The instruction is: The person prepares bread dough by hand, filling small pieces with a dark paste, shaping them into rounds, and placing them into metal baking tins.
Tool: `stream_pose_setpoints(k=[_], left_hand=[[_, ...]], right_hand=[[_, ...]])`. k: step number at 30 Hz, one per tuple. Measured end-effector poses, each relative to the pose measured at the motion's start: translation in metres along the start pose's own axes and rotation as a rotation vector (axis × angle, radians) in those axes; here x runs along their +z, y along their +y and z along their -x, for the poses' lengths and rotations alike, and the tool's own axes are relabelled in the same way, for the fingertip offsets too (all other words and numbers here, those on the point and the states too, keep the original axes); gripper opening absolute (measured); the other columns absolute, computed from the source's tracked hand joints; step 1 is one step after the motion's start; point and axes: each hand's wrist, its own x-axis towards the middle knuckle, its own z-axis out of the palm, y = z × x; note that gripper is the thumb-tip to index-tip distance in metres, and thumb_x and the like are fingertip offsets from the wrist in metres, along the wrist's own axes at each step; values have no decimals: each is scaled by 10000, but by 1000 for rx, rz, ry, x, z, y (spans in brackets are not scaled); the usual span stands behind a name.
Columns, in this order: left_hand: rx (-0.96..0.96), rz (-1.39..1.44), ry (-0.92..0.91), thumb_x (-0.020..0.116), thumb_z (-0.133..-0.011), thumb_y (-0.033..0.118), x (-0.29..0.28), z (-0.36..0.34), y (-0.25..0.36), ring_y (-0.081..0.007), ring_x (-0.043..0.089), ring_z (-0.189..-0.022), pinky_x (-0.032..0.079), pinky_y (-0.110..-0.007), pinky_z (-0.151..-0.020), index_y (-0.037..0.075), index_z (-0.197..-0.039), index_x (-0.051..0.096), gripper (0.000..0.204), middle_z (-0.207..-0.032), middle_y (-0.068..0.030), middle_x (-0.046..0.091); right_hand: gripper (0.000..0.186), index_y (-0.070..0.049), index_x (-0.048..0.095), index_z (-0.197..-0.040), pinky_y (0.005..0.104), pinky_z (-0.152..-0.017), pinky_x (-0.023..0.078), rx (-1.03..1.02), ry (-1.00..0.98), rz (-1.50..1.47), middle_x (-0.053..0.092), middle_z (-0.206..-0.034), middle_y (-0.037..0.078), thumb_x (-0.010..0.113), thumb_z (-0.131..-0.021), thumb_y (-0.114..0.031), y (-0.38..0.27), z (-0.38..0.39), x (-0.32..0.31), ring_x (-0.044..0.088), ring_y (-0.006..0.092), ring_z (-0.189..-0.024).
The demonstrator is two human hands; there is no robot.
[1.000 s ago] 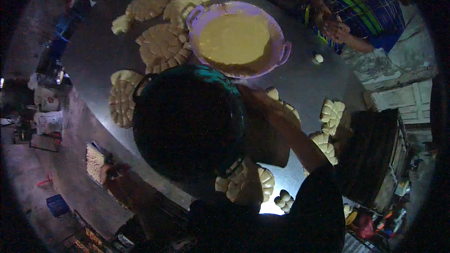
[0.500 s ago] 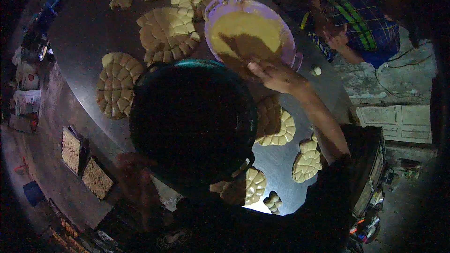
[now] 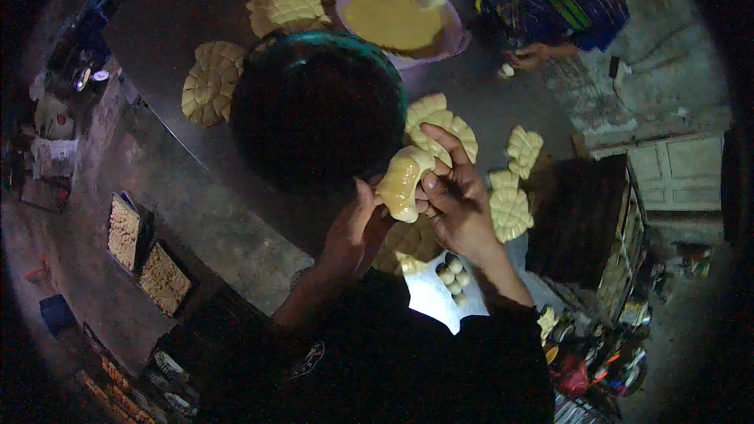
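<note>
In front of my body both hands hold a pale dough piece (image 3: pixel 408 177) with a shiny, yellowish smear on its upper face. My right hand (image 3: pixel 463 208) pinches its right side between thumb and fingers, the index finger stretched out above. My left hand (image 3: pixel 357 220) grips the left and lower side, its fingers partly hidden in shadow. Just beyond lies a large dark basin (image 3: pixel 326 38) with a teal rim, its inside too dark to read. Behind that stands a purple basin (image 3: pixel 404 56) of yellow paste (image 3: pixel 393 20), a pale utensil or scrap at its edge.
Flattened dough rounds scored into pieces (image 3: pixel 212 82) lie about the metal table (image 3: pixel 157 47), more at right (image 3: pixel 510 208). Small dough balls (image 3: pixel 454 276) sit close to me. Across the table another person's hand (image 3: pixel 534 55) is near a white lump. Two filled trays (image 3: pixel 163 279) lie lower left.
My right hand has come back from the purple basin to the dough piece, where my left hand now joins it. The view has shifted, and the other person's hand has moved nearer the table.
</note>
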Motion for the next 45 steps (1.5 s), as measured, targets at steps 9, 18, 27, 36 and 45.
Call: stream_pose_setpoints(k=[9,18,27,36,45], left_hand=[[-205,154,60,498,-1016,326,75,79,-93,-229,497,-1252,383,-387,-1099,0,-1304,470,436,-1296,-122,532],[-89,-437,-377,634,-870,-86,135,165,-207,-197,449,-1314,383,-326,-1094,-29,-1388,470,546,-1479,-78,394],[-149,-452,-133,585,-962,68,180,208,-264,-95,635,-866,520,-259,-756,-35,-1054,681,168,-962,-34,695],[139,-947,-483,626,-909,1,178,211,-248,-77,641,-810,517,-222,-706,-49,-1071,704,187,-931,-73,727],[-76,-466,-467,591,-948,69,148,152,-239,-195,650,-1013,526,-341,-892,-42,-1132,650,223,-1114,-119,674]], right_hand=[[414,-18,550,-1262,275,-794,509,-425,173,184,650,-1136,94,696,-874,-18,48,199,-85,633,124,-920],[395,-48,678,-1151,358,-861,543,-802,522,1097,566,-1300,185,743,-764,1,40,373,-90,660,336,-969],[416,-14,664,-1113,387,-844,521,-894,507,1415,608,-1210,136,731,-703,11,32,473,-87,610,317,-1028],[166,-34,681,-889,344,-652,474,-802,515,1138,651,-855,92,769,-748,-21,23,470,-98,588,264,-741],[417,-72,634,-1124,397,-797,453,-679,312,1025,640,-962,111,801,-753,-165,-3,413,-93,563,303,-853]])
